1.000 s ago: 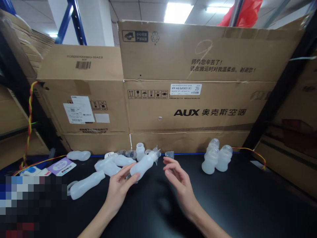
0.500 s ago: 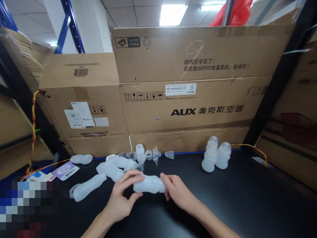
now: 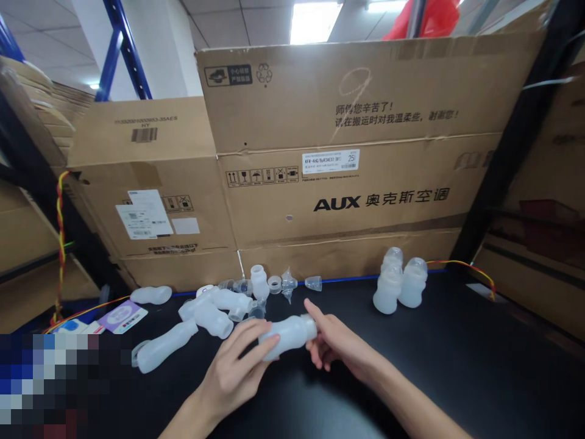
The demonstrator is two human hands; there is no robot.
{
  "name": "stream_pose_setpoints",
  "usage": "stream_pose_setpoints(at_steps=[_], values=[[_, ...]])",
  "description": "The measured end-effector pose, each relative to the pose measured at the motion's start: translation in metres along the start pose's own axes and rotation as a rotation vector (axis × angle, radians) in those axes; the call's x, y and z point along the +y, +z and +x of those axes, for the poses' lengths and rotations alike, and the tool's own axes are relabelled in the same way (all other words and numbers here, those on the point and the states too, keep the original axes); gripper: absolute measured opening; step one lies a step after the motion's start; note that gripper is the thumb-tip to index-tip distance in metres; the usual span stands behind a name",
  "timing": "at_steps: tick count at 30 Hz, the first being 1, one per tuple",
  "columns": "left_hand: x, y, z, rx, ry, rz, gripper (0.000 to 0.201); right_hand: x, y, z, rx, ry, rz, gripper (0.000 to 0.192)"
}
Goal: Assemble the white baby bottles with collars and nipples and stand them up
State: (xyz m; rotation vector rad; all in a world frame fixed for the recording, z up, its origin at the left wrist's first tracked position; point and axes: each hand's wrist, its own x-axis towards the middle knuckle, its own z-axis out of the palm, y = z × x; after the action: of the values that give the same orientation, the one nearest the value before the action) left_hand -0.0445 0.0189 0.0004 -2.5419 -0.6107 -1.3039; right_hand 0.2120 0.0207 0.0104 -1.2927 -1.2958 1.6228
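A translucent white bottle (image 3: 287, 336) lies tilted above the black table, its neck end raised to the right. My left hand (image 3: 240, 360) is closed round the base of the bottle, thumb hidden beneath it. At the other end, my right hand (image 3: 336, 341) has thumb above and curled fingers below the clear neck ring (image 3: 309, 327); the exact finger contact is partly hidden. Left of my hands lie several loose white bottles (image 3: 167, 346). One small bottle (image 3: 259, 283) stands upright behind, near a clear ring (image 3: 274, 285), a winged clear part (image 3: 287, 284) and a clear cap (image 3: 313, 283).
Several capped bottles (image 3: 412, 283) stand together at the back right. A large cardboard sheet (image 3: 365, 231) walls off the table's rear. Purple and white cards (image 3: 122, 314) lie at the left, near a red-yellow twisted wire (image 3: 61, 231). Dark shelf posts (image 3: 498, 140) flank the table (image 3: 411, 372).
The bottle has risen slightly and moved right, its neck end tipping up. My left fingers wrap further round it. My right hand has turned, its thumb pointing up and fingers showing below.
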Motion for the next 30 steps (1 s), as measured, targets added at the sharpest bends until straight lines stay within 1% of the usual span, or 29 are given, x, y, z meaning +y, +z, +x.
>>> stream_pose_setpoints(at_steps=[3, 5, 7, 9, 11, 12, 14, 16, 18, 21, 23, 25, 27, 28, 30], values=[[-0.002, 0.006, 0.004, 0.078, -0.237, -0.110, 0.055, 0.001, 0.004, 0.003, 0.070, -0.252, 0.006, 0.064], [-0.002, 0.008, 0.001, 0.085, -0.350, -0.186, 0.052, 0.004, 0.009, 0.004, 0.105, -0.382, -0.025, 0.057], [0.001, 0.009, -0.002, 0.043, -0.396, -0.233, 0.050, 0.006, 0.014, 0.003, 0.116, -0.473, -0.017, 0.052], [0.004, 0.008, -0.003, -0.048, -0.375, -0.227, 0.051, 0.006, 0.018, 0.001, 0.117, -0.547, 0.029, 0.046], [0.007, 0.006, 0.000, -0.146, -0.307, -0.187, 0.050, 0.005, 0.018, 0.000, 0.140, -0.578, 0.064, 0.042], [0.007, 0.005, 0.002, -0.180, -0.274, -0.161, 0.046, 0.005, 0.016, 0.000, 0.167, -0.586, 0.054, 0.042], [0.003, 0.002, 0.006, -0.200, -0.245, -0.095, 0.036, 0.005, 0.011, 0.002, 0.235, -0.595, -0.008, 0.044], [-0.007, 0.000, 0.008, -0.174, -0.279, -0.004, 0.027, 0.007, 0.003, 0.006, 0.293, -0.602, -0.092, 0.044], [-0.021, -0.004, 0.006, -0.152, -0.355, 0.097, 0.022, 0.011, -0.004, 0.011, 0.331, -0.607, -0.152, 0.044], [-0.044, -0.012, -0.001, -0.179, -0.474, 0.199, 0.020, 0.017, -0.014, 0.018, 0.333, -0.608, -0.206, 0.046], [-0.054, -0.018, -0.005, -0.213, -0.503, 0.207, 0.023, 0.019, -0.018, 0.020, 0.307, -0.606, -0.258, 0.046], [-0.060, -0.024, -0.008, -0.269, -0.487, 0.171, 0.030, 0.021, -0.020, 0.021, 0.275, -0.607, -0.317, 0.046], [-0.060, -0.027, -0.010, -0.354, -0.461, 0.119, 0.038, 0.022, -0.022, 0.020, 0.253, -0.617, -0.360, 0.044], [-0.059, -0.027, -0.010, -0.387, -0.452, 0.098, 0.039, 0.023, -0.022, 0.019, 0.255, -0.630, -0.384, 0.044], [-0.056, -0.027, -0.009, -0.399, -0.444, 0.074, 0.034, 0.023, -0.023, 0.017, 0.289, -0.663, -0.473, 0.047]])
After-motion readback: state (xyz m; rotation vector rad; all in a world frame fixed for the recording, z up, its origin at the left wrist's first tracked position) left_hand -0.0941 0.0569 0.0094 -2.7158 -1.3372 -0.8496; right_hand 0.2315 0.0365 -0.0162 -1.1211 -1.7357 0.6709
